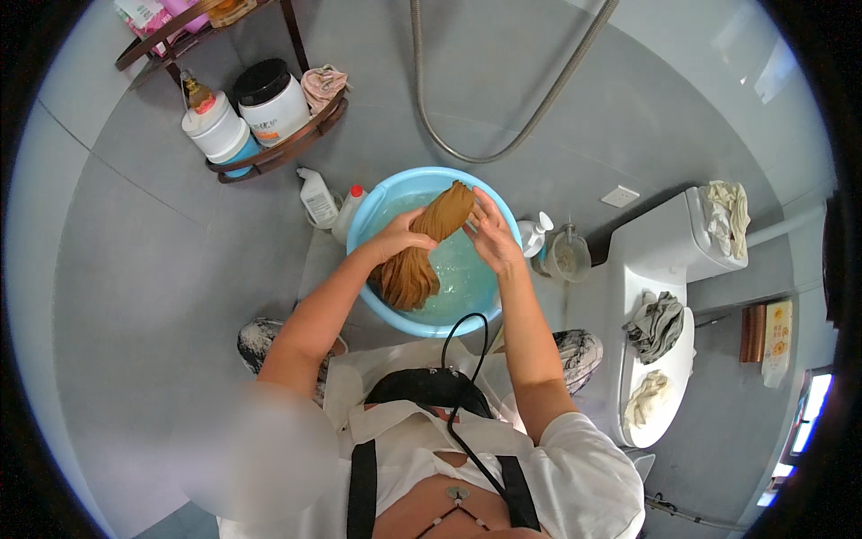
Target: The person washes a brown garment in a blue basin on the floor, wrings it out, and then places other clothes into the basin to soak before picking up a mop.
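Observation:
A wet brown cloth [447, 212], bunched up lengthwise, rises out of the water in a light blue basin [433, 327]. My left hand [400, 235] is closed round the middle of the cloth, thumb across its front. Below that grip the cloth fans out in folds toward the water at the basin's near left. My right hand [490, 235] is over the right side of the basin, fingers apart, beside the cloth's upper end. Whether its fingertips touch the cloth I cannot tell.
Left of the basin stand a white bottle [317, 198] and a red-capped bottle [348, 214]. A pump bottle [536, 235] and a clear container [568, 255] are to its right, near a toilet [648, 428] with cloths on it. A corner shelf [285, 154] and a shower hose [485, 160] are beyond.

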Tool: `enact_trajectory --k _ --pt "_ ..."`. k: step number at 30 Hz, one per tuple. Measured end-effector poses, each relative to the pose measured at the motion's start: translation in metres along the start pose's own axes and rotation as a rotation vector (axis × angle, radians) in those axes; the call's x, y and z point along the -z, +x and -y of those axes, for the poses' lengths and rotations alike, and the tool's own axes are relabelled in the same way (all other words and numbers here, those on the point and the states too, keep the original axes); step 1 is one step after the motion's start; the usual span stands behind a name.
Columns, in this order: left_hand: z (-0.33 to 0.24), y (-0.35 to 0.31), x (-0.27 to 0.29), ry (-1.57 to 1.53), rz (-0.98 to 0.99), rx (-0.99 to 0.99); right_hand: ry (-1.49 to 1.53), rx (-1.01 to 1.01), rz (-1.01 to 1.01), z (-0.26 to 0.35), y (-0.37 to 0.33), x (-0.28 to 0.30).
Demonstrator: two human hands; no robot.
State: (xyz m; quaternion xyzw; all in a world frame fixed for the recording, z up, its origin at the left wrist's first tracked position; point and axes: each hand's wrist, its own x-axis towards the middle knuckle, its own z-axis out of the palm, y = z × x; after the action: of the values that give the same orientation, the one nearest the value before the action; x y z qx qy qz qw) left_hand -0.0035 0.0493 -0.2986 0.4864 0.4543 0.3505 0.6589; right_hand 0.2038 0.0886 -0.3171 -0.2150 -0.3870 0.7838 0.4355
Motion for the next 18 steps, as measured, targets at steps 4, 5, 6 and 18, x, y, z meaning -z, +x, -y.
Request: enact_trajectory --k 4,5,6,18 --pt "0.007 0.006 0.007 -0.368 0.339 0.125 -0.063 0.028 0.183 0.013 0.015 -0.003" --pt "0.008 0.004 0.006 -0.424 0.403 0.163 -0.062 0.026 0.236 0.015 0.02 -0.005" --pt "0.007 0.002 0.004 -0.48 0.468 0.201 -0.062 0.026 0.29 0.017 0.024 -0.009" --pt "0.002 0.02 -0.005 -0.117 0.526 0.275 -0.158 -0.002 -0.087 0.009 0.032 -0.021"
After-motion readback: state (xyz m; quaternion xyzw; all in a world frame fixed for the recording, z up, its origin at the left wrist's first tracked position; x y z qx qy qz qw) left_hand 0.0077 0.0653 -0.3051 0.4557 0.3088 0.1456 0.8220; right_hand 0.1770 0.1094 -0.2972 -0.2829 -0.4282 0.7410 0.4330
